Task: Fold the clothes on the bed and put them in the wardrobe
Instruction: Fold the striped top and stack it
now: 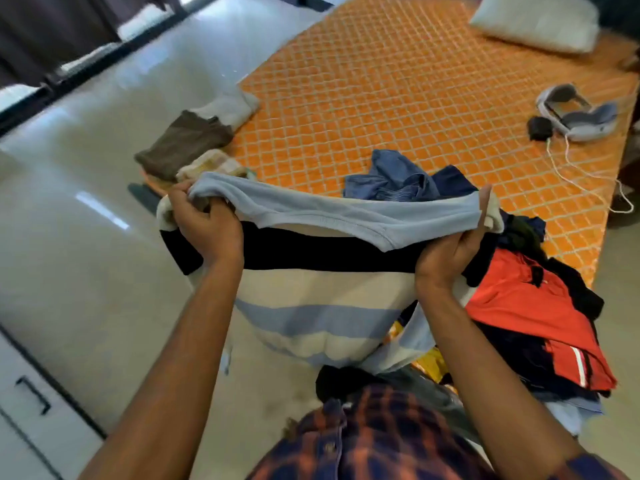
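The striped shirt [322, 296] at the centre is showing soft, matt knit cloth. The bed cover [398, 98] at twelve o'clock is looking like quilted matt cloth. The floor [86, 202] at nine o'clock is shining glossy and smooth. The jeans [391, 178] at one o'clock are showing coarse denim.

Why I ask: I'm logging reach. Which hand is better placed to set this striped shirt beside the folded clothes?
Left, probably. The left hand grips the striped shirt at the shoulder nearest the folded clothes on the bed; the right hand holds the far shoulder, beside the unfolded pile.
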